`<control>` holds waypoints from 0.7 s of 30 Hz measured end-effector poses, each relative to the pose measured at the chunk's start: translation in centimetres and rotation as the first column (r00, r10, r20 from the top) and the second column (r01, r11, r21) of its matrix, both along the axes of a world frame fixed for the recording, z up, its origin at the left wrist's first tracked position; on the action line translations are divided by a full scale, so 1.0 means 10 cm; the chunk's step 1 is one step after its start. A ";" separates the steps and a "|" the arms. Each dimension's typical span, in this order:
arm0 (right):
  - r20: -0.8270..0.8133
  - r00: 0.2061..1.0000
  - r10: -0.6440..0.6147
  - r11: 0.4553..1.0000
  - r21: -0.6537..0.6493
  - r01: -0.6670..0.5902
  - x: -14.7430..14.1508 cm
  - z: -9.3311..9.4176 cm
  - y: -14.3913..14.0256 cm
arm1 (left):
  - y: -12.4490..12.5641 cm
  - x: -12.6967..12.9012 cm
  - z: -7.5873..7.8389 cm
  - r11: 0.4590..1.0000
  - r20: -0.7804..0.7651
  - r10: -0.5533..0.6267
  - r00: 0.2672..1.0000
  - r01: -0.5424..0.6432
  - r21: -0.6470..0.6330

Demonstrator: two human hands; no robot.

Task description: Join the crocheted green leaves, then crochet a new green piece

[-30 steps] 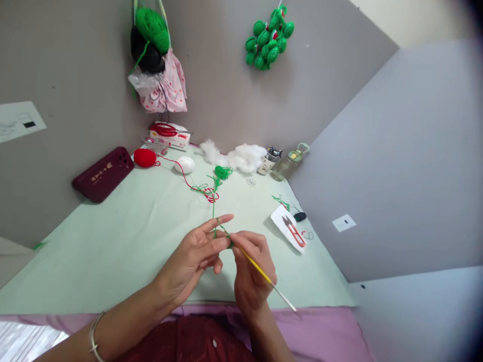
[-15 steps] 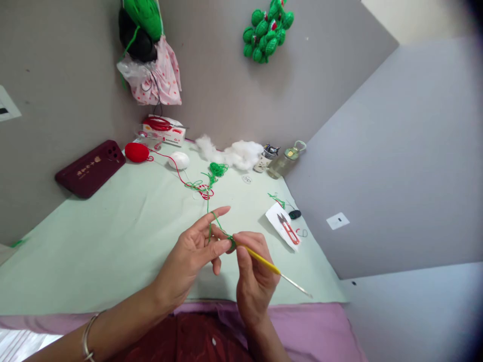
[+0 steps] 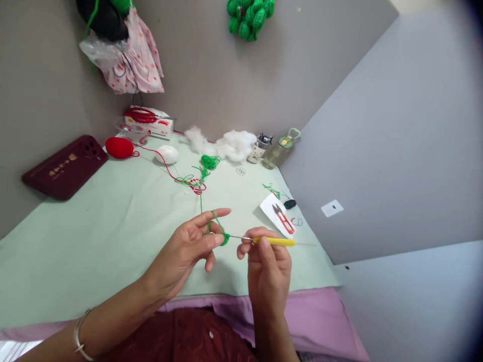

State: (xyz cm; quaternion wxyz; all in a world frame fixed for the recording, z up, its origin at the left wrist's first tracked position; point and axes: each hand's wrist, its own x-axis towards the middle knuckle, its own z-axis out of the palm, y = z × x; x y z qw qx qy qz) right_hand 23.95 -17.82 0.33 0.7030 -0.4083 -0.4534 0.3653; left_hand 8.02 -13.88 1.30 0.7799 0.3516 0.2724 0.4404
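Note:
My left hand (image 3: 188, 249) pinches a small green crochet piece (image 3: 225, 238) between thumb and fingers, with green yarn (image 3: 216, 217) looped over the raised index finger. That strand runs back across the pale green table (image 3: 94, 236) to a loose green yarn bundle (image 3: 209, 162). My right hand (image 3: 268, 266) grips a yellow-handled crochet hook (image 3: 273, 241), held level, its metal tip pointing left at the green piece.
Red thread snips (image 3: 284, 219) lie on white paper to the right. A red yarn ball (image 3: 119, 147), a white ball (image 3: 166, 154), white stuffing (image 3: 226, 144), a bottle (image 3: 277, 152) and a dark red phone case (image 3: 62, 166) sit further back. Grey partition walls close in.
My right hand has drawn away to the right and turned the hook from slanted to level. The view has tilted downward and shifted.

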 end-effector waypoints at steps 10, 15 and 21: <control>0.534 0.770 -0.350 0.915 0.370 0.159 -0.11 -0.18 -0.01 | -0.01 0.02 -0.07 0.984 0.076 -0.082 0.994 0.092 -0.151; 0.126 0.991 -0.040 0.997 0.073 0.031 -0.07 -0.01 0.03 | 0.02 -0.07 -0.02 0.990 0.094 -0.043 0.995 0.055 -0.131; 0.069 0.993 0.098 0.995 0.007 -0.099 -0.18 -0.06 0.07 | -0.02 -0.07 -0.03 0.999 0.057 -0.026 0.998 0.027 -0.019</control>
